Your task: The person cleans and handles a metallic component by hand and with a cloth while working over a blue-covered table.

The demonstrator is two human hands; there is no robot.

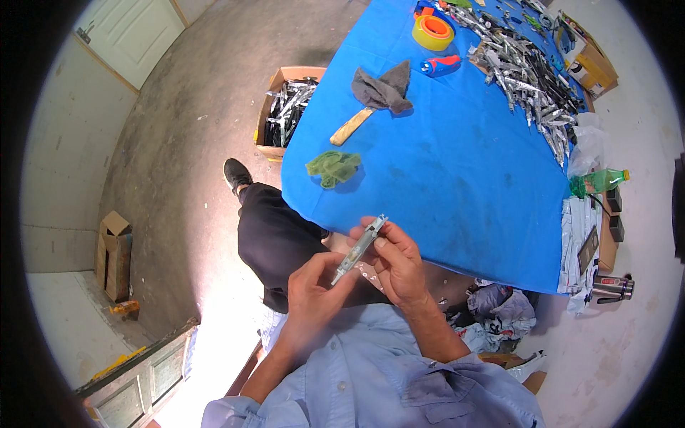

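Between my two hands, just off the near edge of the blue-covered table [442, 207], is a slim silver metal part [359, 250]. It is long and narrow, with a recessed middle, and lies at a slant. My left hand [312, 289] pinches its lower end. My right hand [401, 267] has its thumb and fingers closed around the upper end. A crumpled green cloth [332, 169] lies on the table beyond my hands. Behind that is a dark grey cloth [384, 87] with a wooden handle [352, 127] sticking out from under it.
Many similar metal parts [528, 82] are heaped at the table's far right. Near them are a red-and-blue tool [441, 65] and tape rolls [433, 33]. An open carton [270, 151] of parts stands left of the table. A green bottle [599, 182] is at the right edge.
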